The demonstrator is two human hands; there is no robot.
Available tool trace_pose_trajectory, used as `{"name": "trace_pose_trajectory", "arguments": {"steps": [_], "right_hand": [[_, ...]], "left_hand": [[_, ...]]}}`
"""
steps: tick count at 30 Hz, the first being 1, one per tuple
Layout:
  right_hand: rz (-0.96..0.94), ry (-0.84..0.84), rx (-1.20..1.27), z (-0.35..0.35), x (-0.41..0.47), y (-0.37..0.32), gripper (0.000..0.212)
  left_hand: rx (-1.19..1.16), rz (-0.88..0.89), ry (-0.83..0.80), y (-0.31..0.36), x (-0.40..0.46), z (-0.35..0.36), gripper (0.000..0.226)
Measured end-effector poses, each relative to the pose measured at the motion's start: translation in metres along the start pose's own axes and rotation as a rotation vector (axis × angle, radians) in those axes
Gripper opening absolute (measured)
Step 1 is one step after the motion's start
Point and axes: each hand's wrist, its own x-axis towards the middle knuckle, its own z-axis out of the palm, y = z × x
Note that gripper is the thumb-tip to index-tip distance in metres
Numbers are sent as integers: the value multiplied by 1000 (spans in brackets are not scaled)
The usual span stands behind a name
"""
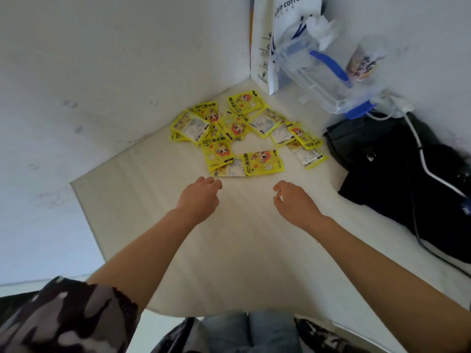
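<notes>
Yellow sachets (237,128) lie just beyond the left hand (201,197) and right hand (293,202), both palm-down, loosely curled, empty.

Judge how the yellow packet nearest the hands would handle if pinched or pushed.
The yellow packet lies flat and thin, so it is probably light and floppy. Its glossy film on the smooth white table suggests it would slide readily. It overlaps a neighbouring packet, so a push may shift both.
</notes>
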Motion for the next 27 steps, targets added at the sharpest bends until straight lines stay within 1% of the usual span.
{"name": "trace_pose_trajectory", "arguments": {"steps": [7, 9, 12, 15, 18, 20, 22, 24, 26, 27], "right_hand": [[-28, 4, -59, -19, 53, -12, 30], [-52, -2, -86, -25, 68, -14, 32], [-82, -12, -170, -33, 90, -15, 34], [-97, -45, -236, -38, 110, -16, 40], [-127, -75, -297, -38, 130, -15, 52], [-167, -87, -370, -35, 141, -13, 53], [-181, -90, -383, -32, 148, -13, 49], [-196, -95, -394, -29, 152, -13, 43], [-214, -91, -427, -25, 154, -13, 40], [-215, -82, -441, -23, 155, -13, 39]], "left_hand": [[157, 101, -34, -29, 63, -23, 40], [178, 155, -25, -32, 79, -27, 44], [190, 244, 17, -34, 101, -30, 57], [299, 358, 26, -36, 122, -29, 63], [396, 458, -37, -35, 141, -28, 72], [512, 527, -97, -36, 152, -27, 75], [615, 580, -149, -39, 161, -27, 75], [661, 590, -194, -42, 169, -26, 69], [646, 630, -169, -46, 172, -27, 61], [630, 673, -116, -48, 173, -27, 58]]}}
